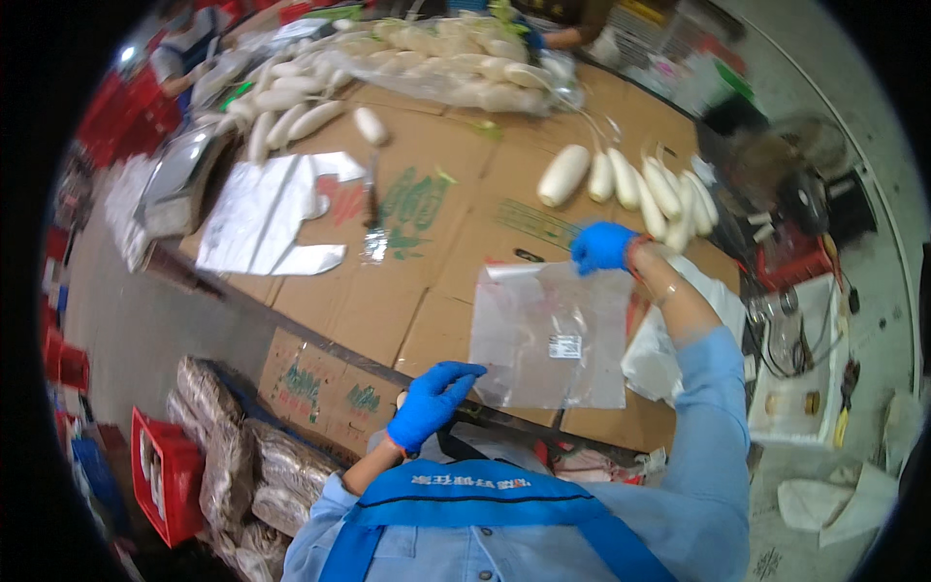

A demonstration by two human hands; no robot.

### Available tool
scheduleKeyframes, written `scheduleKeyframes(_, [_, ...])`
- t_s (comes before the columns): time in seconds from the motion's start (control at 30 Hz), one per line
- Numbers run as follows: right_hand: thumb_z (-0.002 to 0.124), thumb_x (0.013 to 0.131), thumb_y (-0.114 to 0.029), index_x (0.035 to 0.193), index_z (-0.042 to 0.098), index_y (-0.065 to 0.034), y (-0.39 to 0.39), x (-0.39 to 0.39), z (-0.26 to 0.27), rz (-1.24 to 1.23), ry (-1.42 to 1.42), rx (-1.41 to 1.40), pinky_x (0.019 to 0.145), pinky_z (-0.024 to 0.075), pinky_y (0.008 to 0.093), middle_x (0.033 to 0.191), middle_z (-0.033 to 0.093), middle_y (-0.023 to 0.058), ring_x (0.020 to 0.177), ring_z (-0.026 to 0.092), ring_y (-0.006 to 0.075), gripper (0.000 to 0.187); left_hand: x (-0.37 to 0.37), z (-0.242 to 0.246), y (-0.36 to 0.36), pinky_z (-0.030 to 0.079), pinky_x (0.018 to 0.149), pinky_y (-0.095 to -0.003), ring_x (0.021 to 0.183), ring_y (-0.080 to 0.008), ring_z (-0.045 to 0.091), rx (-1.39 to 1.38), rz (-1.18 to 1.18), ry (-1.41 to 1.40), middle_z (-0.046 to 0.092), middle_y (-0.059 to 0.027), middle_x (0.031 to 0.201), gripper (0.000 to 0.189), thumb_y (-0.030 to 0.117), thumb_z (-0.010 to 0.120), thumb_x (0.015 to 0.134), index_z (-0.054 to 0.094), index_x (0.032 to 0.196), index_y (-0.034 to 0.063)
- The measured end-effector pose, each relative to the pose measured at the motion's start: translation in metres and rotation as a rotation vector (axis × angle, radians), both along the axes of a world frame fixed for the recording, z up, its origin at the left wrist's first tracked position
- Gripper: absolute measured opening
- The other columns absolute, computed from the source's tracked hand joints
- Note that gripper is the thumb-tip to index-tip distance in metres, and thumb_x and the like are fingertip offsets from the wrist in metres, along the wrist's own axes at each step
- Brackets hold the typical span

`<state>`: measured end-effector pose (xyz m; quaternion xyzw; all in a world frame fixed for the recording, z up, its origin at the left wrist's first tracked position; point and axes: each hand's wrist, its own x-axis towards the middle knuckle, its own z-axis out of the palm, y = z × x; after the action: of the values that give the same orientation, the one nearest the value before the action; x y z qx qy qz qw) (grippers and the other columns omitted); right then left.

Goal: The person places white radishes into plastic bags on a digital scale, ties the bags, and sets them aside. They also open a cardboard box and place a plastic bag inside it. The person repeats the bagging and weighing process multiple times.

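Note:
My left hand (429, 407), in a blue glove, is at the table's near edge beside the lower left corner of a clear plastic bag (524, 335), fingers extended and seemingly holding nothing. The bag lies flat and bears a printed label (564, 347). My right hand (602, 249), also blue-gloved and slightly blurred, is over the bag's upper right corner with its fingers bent down; whether it holds anything is not visible. Beyond it lie a thick white radish (564, 175) and several slimmer ones (662, 189). A small dark object (529, 255) lies just above the bag.
A large pile of white radishes (451, 65) covers the far side. A knife (370, 196) lies beside white plastic bags (269, 218) and a metal-topped scale (182, 167). Two other people stand across the table. More white plastic (654, 356) lies at right, near a white foam box (796, 364).

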<state>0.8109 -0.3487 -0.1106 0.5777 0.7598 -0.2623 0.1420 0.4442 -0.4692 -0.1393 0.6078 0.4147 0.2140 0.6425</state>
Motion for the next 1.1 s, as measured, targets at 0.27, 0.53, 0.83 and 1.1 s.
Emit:
scheduleKeyframes(0.27, [0.072,0.072,-0.034,0.080,0.063,-0.0027,-0.005,-0.146,0.059,-0.271,0.529,-0.130,0.062,0.0452,0.0311,0.073,0.061,0.0080,0.067,0.054,0.0148,0.033,-0.042,-0.004,0.017,0.047,0.080,-0.0298,0.091,-0.0187,0.060,0.121,0.028,-0.057,0.063,-0.0105,0.102,0.023,0.020,0.057,0.089,0.064,0.107,0.0075])
scheduleKeyframes(0.53, [0.068,0.079,-0.035,0.081,0.062,-0.0036,0.020,-0.380,0.001,-0.314,1.114,-0.305,0.059,0.0419,0.0252,0.071,0.054,0.0012,0.068,0.049,0.0075,0.032,-0.165,0.028,0.073,0.045,0.083,-0.0307,0.096,-0.0171,0.053,0.143,0.534,-0.005,0.055,-0.0098,0.105,0.055,0.026,0.070,0.078,0.042,0.121,0.0034])
scheduleKeyframes(0.83, [0.050,0.091,-0.019,0.095,0.062,-0.0019,0.099,-0.578,-0.009,-0.229,1.362,-0.037,0.071,0.0454,0.0225,0.085,0.060,0.0032,0.077,0.054,0.0087,0.021,-0.385,0.040,0.167,0.047,0.080,-0.0278,0.092,-0.0142,0.056,0.152,0.886,-0.299,0.060,-0.0063,0.103,0.030,0.007,0.064,0.079,0.057,0.108,0.0021])
scheduleKeyframes(1.1, [0.051,0.089,-0.015,0.086,0.060,-0.0063,0.251,-0.530,0.008,-1.183,2.374,0.008,0.062,0.0481,0.0261,0.075,0.059,0.0040,0.064,0.054,0.0135,0.013,-0.556,0.016,0.282,0.045,0.078,-0.0315,0.087,-0.0231,0.056,0.806,1.087,0.381,0.058,-0.0108,0.096,0.020,0.006,0.065,0.073,0.060,0.091,0.0012])
